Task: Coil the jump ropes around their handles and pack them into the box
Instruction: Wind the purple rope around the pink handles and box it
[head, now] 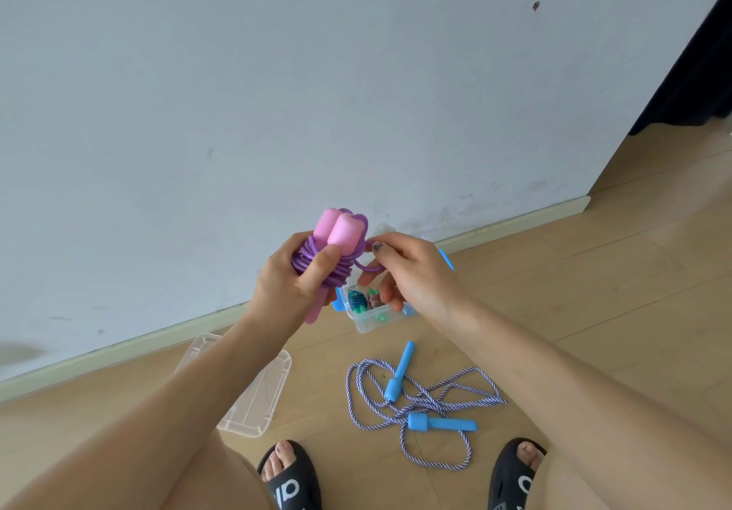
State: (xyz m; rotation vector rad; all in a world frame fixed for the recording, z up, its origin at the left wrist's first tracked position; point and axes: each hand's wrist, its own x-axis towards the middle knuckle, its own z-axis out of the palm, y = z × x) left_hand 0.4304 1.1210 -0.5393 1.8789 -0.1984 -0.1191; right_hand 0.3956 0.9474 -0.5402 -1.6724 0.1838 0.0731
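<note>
Head view: purple rope (334,272) coiled round pink handles (336,230) in left grip (291,284), loose end pinched by right grip (408,272)

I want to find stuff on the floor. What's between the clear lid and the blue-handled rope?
Nothing: in the head view, bare wooden floor separates the clear lid from the blue-handled rope.

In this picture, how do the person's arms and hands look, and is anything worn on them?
Both forearms are bare: no sleeves, watch or bracelet show. The left hand has no glove and no visible ring. The right hand is also ungloved; its thumbnail carries dark, partly worn polish. Whether it wears a ring cannot be told.
</note>
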